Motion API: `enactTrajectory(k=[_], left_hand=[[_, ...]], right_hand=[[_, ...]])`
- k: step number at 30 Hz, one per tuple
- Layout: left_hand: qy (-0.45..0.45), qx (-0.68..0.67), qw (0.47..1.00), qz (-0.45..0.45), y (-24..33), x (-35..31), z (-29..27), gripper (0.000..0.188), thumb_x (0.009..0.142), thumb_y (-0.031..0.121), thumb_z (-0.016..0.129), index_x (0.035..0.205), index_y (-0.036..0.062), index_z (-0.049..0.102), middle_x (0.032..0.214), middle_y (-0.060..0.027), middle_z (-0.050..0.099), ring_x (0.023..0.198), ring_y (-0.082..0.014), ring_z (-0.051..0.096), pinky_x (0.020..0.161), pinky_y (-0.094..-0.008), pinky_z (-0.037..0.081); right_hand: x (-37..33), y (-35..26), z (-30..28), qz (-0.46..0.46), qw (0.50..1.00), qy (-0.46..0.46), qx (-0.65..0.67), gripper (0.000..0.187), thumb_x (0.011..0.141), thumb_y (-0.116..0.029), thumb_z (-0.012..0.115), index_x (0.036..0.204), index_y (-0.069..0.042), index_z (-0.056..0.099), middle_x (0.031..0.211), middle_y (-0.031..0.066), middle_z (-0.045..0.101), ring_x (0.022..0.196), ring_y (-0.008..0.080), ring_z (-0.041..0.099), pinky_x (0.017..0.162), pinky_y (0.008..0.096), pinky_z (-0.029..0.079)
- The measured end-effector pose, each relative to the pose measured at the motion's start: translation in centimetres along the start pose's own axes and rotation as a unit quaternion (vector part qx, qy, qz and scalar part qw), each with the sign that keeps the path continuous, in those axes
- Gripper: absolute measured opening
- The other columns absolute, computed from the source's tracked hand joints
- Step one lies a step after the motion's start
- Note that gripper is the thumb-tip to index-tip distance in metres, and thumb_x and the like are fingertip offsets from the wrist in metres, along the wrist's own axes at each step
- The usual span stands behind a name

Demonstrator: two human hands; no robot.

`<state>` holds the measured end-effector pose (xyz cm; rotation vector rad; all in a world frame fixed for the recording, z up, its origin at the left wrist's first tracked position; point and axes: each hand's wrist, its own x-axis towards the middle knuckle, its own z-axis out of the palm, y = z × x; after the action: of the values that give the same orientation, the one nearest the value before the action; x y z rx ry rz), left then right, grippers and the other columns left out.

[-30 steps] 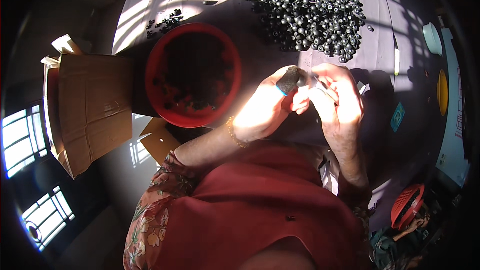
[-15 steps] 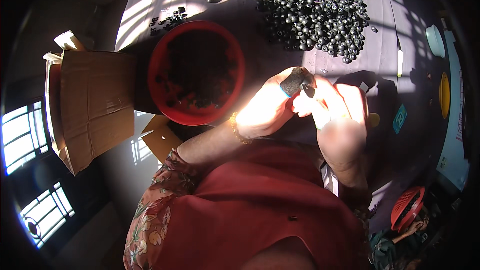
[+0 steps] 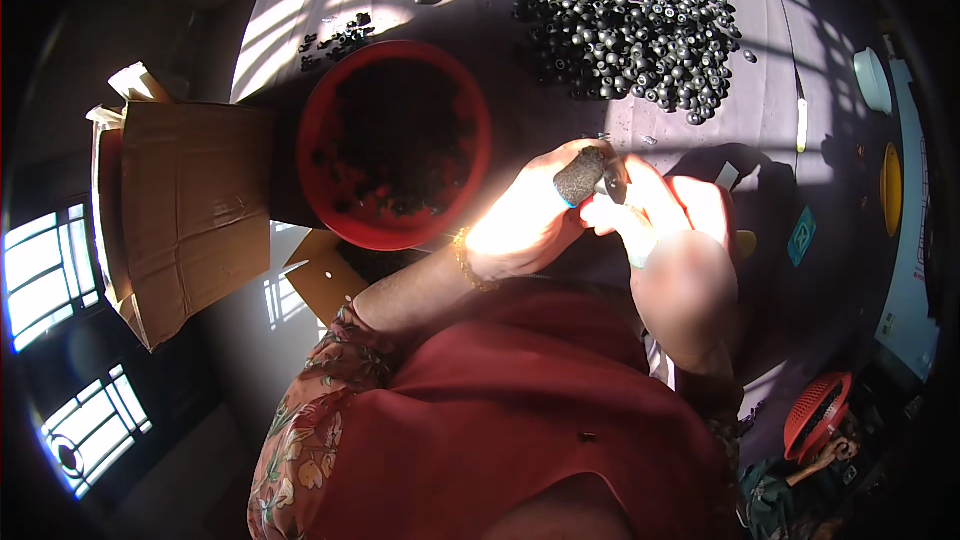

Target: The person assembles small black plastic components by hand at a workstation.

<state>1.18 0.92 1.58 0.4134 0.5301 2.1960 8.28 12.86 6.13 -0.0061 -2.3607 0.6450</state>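
Note:
My left hand [image 3: 530, 210] pinches a small black rounded piece [image 3: 612, 183] between thumb and finger. A dark finger cot with a blue edge [image 3: 580, 177] covers one of its digits. Pressed up against it, my right hand [image 3: 690, 230] has its fingers curled at the same piece. Whether the right hand also grips a tool is hidden by glare and blur. A small pale flat thing [image 3: 727, 175] shows just past the right knuckles; I cannot tell if it is held. Left of my hands sits a red bowl [image 3: 310, 180] with many small black bits inside.
Many dark round beadlike pieces [image 3: 640, 35] cover the far tablecloth [image 3: 770, 70]. Black scraps [image 3: 340, 40] lie beyond the bowl. A cardboard box [image 3: 200, 200] stands left. A white stick [image 3: 802, 125], blue packet [image 3: 801, 236] and yellow dish [image 3: 890, 190] lie right. Another person's hand [image 3: 835, 452] is beside a red colander [image 3: 815, 420].
Both hands have shifted slightly, and the finger cot has tilted and moved a little left. The small black piece remains between the hands.

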Motion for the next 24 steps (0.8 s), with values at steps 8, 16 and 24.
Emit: enactTrajectory(k=[8, 16, 24], left_hand=[[-0.01, 0.055, 0.998, -0.002, 0.4, 0.2, -0.4, 0.035, 0.088, 0.039, 0.054, 0.086, 0.0053, 0.047, 0.074, -0.0076, 0.048, 0.069, -0.0166, 0.043, 0.061, -0.0288, 0.036], [-0.008, -0.002, 1.0, 0.006, 0.2, 0.1, 0.2, 0.023, 0.094, 0.026, 0.046, 0.092, 0.0031, 0.05, 0.078, -0.0026, 0.05, 0.067, -0.0101, 0.045, 0.062, -0.025, 0.04], [0.014, 0.022, 1.0, -0.014, -0.1, -0.3, -0.2, 0.022, 0.092, 0.023, 0.05, 0.098, 0.0022, 0.052, 0.081, -0.0023, 0.052, 0.07, -0.0095, 0.047, 0.064, -0.0246, 0.042]], right_hand=[[0.4, 0.9, -0.5, 0.025, 0.995, 0.027, 0.088, 0.018, 0.081, -0.009, 0.062, 0.093, 0.005, 0.064, 0.075, 0.0113, 0.059, 0.063, 0.0204, 0.056, 0.056, 0.0284, 0.047], [0.2, -0.7, -0.5, 0.033, 0.991, -0.01, 0.131, 0.019, 0.08, -0.011, 0.065, 0.095, 0.002, 0.063, 0.081, 0.0116, 0.062, 0.065, 0.0202, 0.057, 0.057, 0.0302, 0.046], [-0.5, -0.2, 0.2, -0.028, 0.998, -0.015, 0.063, 0.025, 0.075, -0.018, 0.07, 0.093, -0.001, 0.066, 0.075, 0.0077, 0.059, 0.064, 0.0211, 0.056, 0.056, 0.0314, 0.046]])
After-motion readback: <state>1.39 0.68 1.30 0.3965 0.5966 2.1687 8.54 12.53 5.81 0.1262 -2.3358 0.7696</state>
